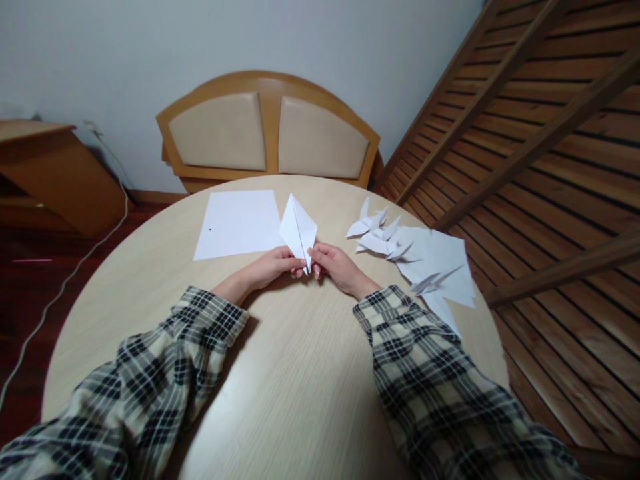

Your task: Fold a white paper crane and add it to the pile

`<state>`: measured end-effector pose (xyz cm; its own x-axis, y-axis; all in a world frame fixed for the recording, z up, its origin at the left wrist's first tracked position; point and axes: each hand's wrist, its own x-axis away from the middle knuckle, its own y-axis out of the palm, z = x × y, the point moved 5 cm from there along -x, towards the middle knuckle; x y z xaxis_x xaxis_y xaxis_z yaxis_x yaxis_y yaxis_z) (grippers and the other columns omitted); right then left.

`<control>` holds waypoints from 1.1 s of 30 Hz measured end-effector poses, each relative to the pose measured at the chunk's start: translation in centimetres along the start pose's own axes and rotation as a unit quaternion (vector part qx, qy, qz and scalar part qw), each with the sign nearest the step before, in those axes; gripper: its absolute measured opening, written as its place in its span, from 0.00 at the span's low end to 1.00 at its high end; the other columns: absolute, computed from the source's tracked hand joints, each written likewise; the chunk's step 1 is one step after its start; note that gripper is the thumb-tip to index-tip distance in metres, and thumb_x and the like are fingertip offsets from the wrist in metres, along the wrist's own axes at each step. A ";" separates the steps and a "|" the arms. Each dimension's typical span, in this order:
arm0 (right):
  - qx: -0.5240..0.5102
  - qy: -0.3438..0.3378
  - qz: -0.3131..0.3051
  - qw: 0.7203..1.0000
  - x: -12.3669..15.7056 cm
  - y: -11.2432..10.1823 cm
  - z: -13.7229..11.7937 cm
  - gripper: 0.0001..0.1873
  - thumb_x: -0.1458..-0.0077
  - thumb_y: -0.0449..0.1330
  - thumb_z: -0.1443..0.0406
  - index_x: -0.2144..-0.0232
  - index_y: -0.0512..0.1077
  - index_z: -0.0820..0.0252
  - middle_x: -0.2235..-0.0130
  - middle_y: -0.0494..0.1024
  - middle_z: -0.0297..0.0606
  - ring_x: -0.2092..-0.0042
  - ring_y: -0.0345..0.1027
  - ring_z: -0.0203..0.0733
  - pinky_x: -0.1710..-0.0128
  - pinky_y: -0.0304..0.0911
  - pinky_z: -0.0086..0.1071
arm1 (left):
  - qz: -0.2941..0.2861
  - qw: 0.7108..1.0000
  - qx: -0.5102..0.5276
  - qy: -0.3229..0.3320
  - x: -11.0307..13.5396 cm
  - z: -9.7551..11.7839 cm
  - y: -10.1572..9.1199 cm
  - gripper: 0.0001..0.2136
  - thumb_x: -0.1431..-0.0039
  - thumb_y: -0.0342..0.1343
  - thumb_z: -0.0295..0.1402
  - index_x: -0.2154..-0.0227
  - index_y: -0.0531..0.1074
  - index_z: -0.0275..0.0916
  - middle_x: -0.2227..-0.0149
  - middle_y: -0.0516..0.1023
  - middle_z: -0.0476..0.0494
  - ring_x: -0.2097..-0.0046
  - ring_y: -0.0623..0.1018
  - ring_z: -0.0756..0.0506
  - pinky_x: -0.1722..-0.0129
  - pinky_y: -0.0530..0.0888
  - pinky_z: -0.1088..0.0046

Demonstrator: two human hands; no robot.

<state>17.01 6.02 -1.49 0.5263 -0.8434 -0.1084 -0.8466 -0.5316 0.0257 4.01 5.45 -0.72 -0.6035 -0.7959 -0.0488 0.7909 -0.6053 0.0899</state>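
A kite-shaped piece of folded white paper point(299, 230) is held up over the middle of the round table, its broad point away from me and its narrow split tip toward me. My left hand point(274, 268) pinches the narrow end from the left, thumb on top. From the right, my right hand point(336, 265) grips the same end, its thumb near the centre crease. Fingers of both hands partly curl beneath the paper and are hidden there. Just left of the folded paper lies a flat white sheet point(239, 223) with a small dark spot.
Several folded paper cranes point(373, 230) and loose white paper point(440, 257) lie at the table's right. A padded wooden headboard point(273, 133) stands behind the round table point(280, 373). Slatted wood point(550, 147) rises at right; a white cable point(75, 270) runs along the left floor.
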 end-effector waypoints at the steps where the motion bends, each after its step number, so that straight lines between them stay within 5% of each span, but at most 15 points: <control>1: 0.001 0.001 0.001 1.000 0.0 0.0 0.0 0.19 0.44 0.59 0.50 0.75 0.65 0.59 0.80 0.68 0.28 0.79 0.60 0.28 0.80 0.58 0.24 | 0.002 1.000 -0.002 0.000 0.0 0.0 0.0 0.08 0.47 0.59 0.32 0.77 0.72 0.32 0.75 0.72 0.45 0.72 0.68 0.52 0.69 0.65 0.74; 24: 0.012 0.000 0.046 0.999 0.1 -0.2 -0.2 0.17 0.45 0.60 0.54 0.77 0.64 0.59 0.82 0.66 0.27 0.81 0.57 0.28 0.84 0.53 0.24 | 0.038 0.999 -0.017 -0.018 -0.3 -0.3 0.2 0.09 0.47 0.55 0.34 0.75 0.73 0.32 0.76 0.72 0.45 0.74 0.67 0.52 0.71 0.64 0.74; 33: 0.020 -0.005 0.034 0.999 0.0 -0.1 0.0 0.17 0.45 0.60 0.54 0.75 0.64 0.58 0.81 0.68 0.29 0.79 0.61 0.30 0.81 0.54 0.25 | -0.004 0.999 -0.041 -0.021 -0.2 0.6 1.1 0.11 0.45 0.57 0.35 0.76 0.74 0.32 0.77 0.74 0.44 0.74 0.69 0.52 0.70 0.66 0.73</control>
<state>17.12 6.04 -1.48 0.4666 -0.8766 -0.1175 -0.8830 -0.4693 -0.0060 4.94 4.90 -0.04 -0.6125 -0.7904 -0.0064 0.7904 -0.6125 0.0070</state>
